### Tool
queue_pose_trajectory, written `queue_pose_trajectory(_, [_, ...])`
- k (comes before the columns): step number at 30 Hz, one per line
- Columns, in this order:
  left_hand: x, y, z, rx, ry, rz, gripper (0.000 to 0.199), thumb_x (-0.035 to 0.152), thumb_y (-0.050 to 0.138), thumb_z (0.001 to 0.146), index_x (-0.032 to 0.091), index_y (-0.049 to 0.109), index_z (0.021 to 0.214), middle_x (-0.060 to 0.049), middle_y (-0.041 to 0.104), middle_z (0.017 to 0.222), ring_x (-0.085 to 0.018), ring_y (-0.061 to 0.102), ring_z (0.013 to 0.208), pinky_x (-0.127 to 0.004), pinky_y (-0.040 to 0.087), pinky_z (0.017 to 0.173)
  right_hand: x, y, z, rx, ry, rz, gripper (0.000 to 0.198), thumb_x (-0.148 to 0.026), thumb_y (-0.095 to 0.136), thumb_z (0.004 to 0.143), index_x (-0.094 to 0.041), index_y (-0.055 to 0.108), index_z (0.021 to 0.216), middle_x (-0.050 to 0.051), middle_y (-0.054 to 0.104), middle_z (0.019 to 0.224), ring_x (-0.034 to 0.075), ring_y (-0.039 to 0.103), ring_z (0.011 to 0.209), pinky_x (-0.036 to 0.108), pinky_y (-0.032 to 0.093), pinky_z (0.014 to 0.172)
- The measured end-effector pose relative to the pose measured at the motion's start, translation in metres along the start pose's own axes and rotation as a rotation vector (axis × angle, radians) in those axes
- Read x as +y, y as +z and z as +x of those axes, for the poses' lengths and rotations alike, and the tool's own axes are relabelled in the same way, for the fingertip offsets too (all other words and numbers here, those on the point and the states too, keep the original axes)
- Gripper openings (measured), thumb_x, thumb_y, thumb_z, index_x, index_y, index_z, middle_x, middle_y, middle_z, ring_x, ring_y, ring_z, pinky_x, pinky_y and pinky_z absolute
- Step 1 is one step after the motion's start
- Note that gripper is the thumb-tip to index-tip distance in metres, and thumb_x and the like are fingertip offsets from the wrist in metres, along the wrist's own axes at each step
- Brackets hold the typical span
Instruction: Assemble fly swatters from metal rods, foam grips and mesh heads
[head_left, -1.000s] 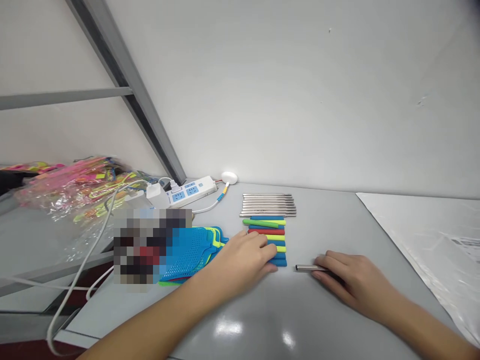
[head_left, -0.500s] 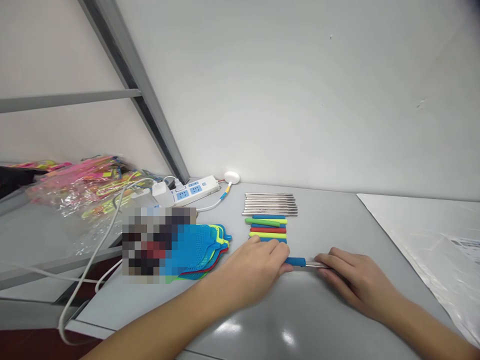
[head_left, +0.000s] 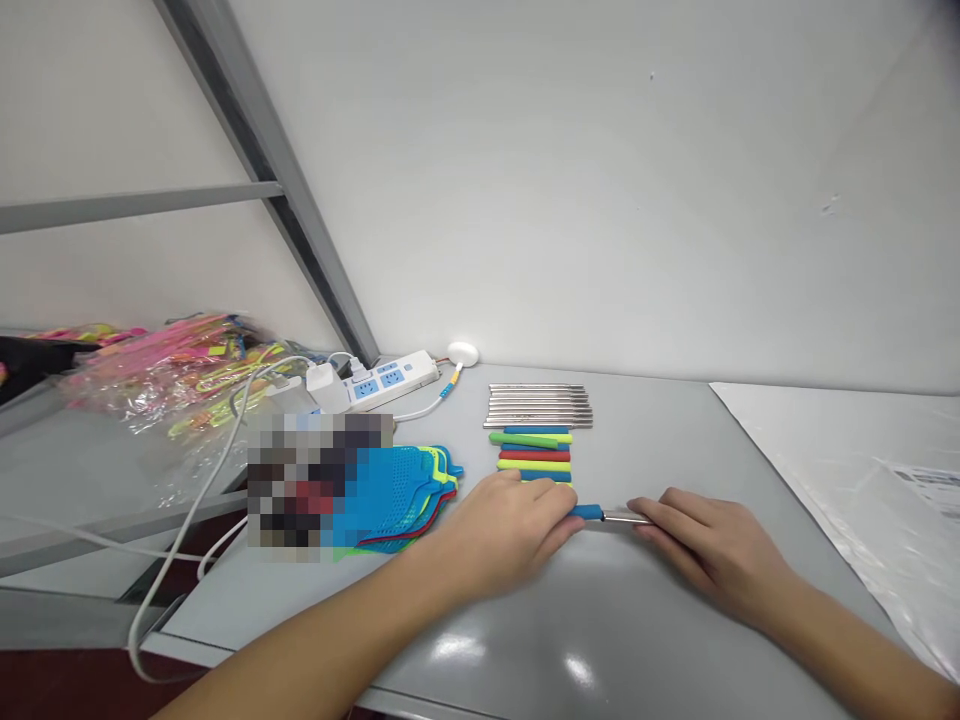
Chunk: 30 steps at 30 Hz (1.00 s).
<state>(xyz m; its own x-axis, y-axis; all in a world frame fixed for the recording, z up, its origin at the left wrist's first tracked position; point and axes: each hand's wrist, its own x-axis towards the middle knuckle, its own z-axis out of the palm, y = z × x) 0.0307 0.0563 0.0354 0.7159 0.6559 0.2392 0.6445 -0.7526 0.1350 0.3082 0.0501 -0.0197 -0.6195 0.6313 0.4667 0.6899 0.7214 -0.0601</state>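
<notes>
We judge we are sliding the blue sleeve (head_left: 589,512), pinched in our left hand (head_left: 510,525), onto the metal rod (head_left: 626,517) gripped by our right hand (head_left: 712,555), both low over the surface (head_left: 637,620) between our hands; pushing further needs them aligned.

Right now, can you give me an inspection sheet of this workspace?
Surface: grey table, glossy, light glare near the front edge.
Job's things: blue sleeve meeting a metal rod end to end; coloured sleeves in a row; metal rods stacked behind.
Clutter: mesh swatter heads; bagged pink and yellow items; clear plastic sheet at right.
Grippers: left hand in grip on the sleeve; right hand on the rod.
Cables: power strip, white cords trailing off the edge.
Surroundings: white wall, grey metal frame.
</notes>
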Motion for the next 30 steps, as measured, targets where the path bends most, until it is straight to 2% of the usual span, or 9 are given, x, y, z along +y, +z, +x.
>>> queue_pose_trajectory(7, [-0.0032,0.0047,0.0006,0.011,0.042,-0.04,0.028,0.033,0.038,0.101,0.018,0.06,0.095,-0.002,0.069,0.085,-0.019,0.061,0.073,-0.034,0.043,0.07,0.0006,-0.0023,-0.0002,0.018,-0.05,-0.079,0.02,-0.026,0.052,0.096,-0.019,0.06,0.114,-0.001,0.056,0.073,0.011,0.047,0.058,0.026,0.03,0.053])
queue_pose_trajectory(15, [-0.0015,0.0037,0.0012,0.021,-0.035,-0.097,0.023,0.033,0.043,0.099,0.018,0.061,0.099,-0.003,0.071,0.089,-0.022,0.064,0.078,-0.033,0.045,0.069,-0.0051,-0.0069,0.0017,0.211,-0.106,-0.134,0.028,-0.013,0.064,0.088,-0.019,0.059,0.114,0.0,0.06,0.073,0.012,0.05,0.062,0.027,0.033,0.058])
queue_pose_trajectory(18, [-0.0001,0.0023,0.0013,0.02,-0.034,-0.099,0.024,0.033,0.042,0.099,0.019,0.061,0.097,-0.002,0.07,0.087,-0.022,0.063,0.076,-0.033,0.044,0.067,-0.0053,-0.0082,0.002,0.208,-0.112,-0.131,0.028,-0.01,0.062,0.088,-0.018,0.059,0.115,0.001,0.062,0.074,0.012,0.052,0.062,0.027,0.034,0.058])
queue_pose_trajectory(25, [-0.0024,0.0018,-0.0001,-0.003,0.021,-0.087,0.029,0.035,0.038,0.1,0.018,0.061,0.094,-0.002,0.07,0.087,-0.021,0.061,0.075,-0.033,0.043,0.068,-0.004,-0.0055,0.0039,0.163,-0.081,-0.092,0.02,-0.021,0.058,0.093,-0.019,0.06,0.112,-0.001,0.058,0.072,0.011,0.048,0.058,0.026,0.033,0.056])
queue_pose_trajectory(30, [-0.0032,0.0023,-0.0011,0.036,0.097,-0.105,0.029,0.033,0.038,0.101,0.017,0.061,0.095,-0.001,0.07,0.085,-0.017,0.061,0.072,-0.032,0.042,0.068,-0.005,-0.0057,0.0051,0.101,-0.049,-0.039,0.02,-0.023,0.049,0.097,-0.017,0.059,0.114,-0.001,0.056,0.071,0.011,0.046,0.057,0.025,0.032,0.055])
